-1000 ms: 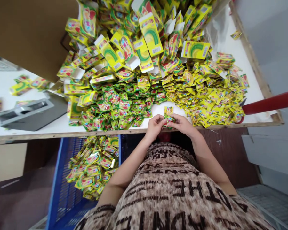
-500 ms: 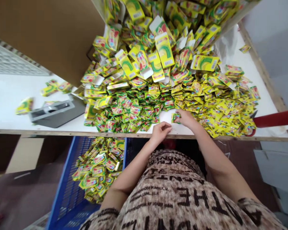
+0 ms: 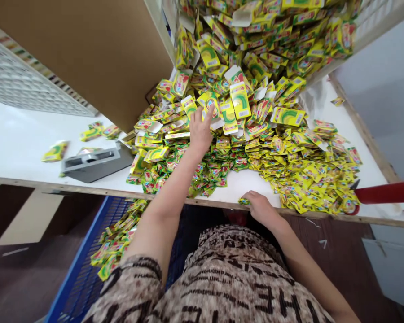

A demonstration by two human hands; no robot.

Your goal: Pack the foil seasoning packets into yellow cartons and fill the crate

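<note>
My left hand (image 3: 199, 128) reaches far over the white table (image 3: 20, 148), fingers stretched out, its tips on a yellow-green carton (image 3: 211, 107) in the big pile of flat cartons (image 3: 242, 80). At the table's front edge my right hand (image 3: 260, 207) is closed on a few small green sachets (image 3: 244, 201). A heap of green sachets (image 3: 202, 172) lies under my left forearm. A heap of yellow sachets (image 3: 309, 166) lies to the right of my right hand.
A grey tape dispenser (image 3: 94, 161) sits at the left, with loose sachets (image 3: 55, 151) beyond it. A brown cardboard box (image 3: 87, 49) stands at the back left. A blue crate (image 3: 84, 264) with sachets stands below the table. A red handle (image 3: 387, 193) juts in from the right.
My hands, together on sachets at the table edge, have parted. The left hand has stretched forward to the cartons; the right reached to the heap, then came back to the edge with sachets.
</note>
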